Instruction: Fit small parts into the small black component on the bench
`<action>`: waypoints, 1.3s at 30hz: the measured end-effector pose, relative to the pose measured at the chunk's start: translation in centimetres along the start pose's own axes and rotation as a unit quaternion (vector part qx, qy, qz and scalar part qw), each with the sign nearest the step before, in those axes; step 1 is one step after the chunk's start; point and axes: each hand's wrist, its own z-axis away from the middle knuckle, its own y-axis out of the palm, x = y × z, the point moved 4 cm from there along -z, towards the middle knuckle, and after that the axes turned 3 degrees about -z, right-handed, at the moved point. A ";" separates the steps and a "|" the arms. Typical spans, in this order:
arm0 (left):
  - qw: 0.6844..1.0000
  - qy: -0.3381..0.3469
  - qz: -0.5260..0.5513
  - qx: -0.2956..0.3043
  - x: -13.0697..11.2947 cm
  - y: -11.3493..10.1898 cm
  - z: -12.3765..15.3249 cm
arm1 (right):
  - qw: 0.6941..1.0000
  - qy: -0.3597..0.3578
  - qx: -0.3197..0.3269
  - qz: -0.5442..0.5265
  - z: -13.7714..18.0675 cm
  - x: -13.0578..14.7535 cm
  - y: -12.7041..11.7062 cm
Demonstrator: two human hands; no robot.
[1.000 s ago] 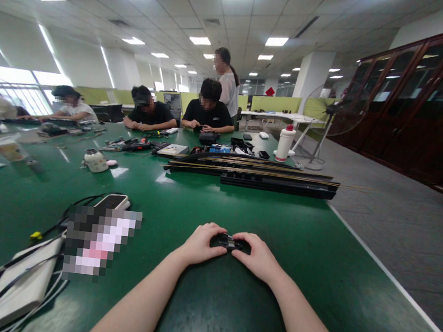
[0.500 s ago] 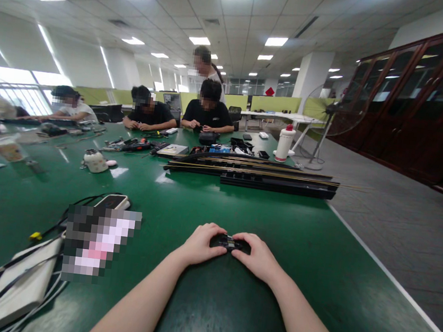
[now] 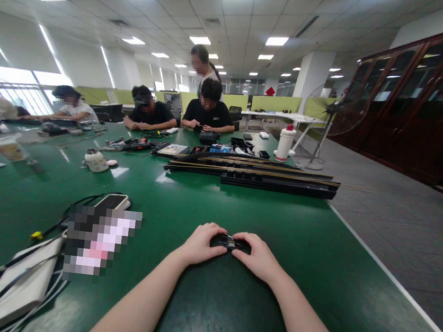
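A small black part [image 3: 231,242] with a bit of metal on top rests on the green table [image 3: 185,204], held from both sides. My left hand [image 3: 199,244] curls around its left end and my right hand [image 3: 259,255] curls around its right end, fingers closed and thumbs near the middle. Both forearms lie on the table toward me. Most of the part is hidden under my fingers.
A white device with black cables [image 3: 20,281] lies at the left, a phone [image 3: 112,202] beyond it. Long black rails [image 3: 260,176] cross the table ahead. A white bottle [image 3: 284,143], tools and several seated people are farther back; one person stands behind them. The table edge runs along the right.
My hands and the black part have not moved. The standing person at the far end has shifted to the left behind the seated one.
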 end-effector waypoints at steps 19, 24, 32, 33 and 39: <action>1.000 -0.005 -0.002 -0.001 0.1 0.1 0.0 | 1.000 0.013 0.002 -0.004 0.0 -0.1 0.0; 1.000 -0.007 0.006 -0.007 0.2 0.1 0.0 | 1.000 0.015 0.002 -0.003 0.0 0.0 -0.1; 0.999 -0.018 0.023 -0.012 0.5 0.3 0.1 | 1.000 0.003 -0.007 -0.003 -0.1 -0.2 0.1; 0.999 -0.019 0.025 -0.012 0.5 0.3 0.1 | 1.000 0.002 -0.008 -0.003 -0.1 -0.3 0.1; 0.999 -0.016 0.043 -0.015 0.5 0.1 0.1 | 1.000 -0.010 -0.011 -0.006 0.0 0.1 0.0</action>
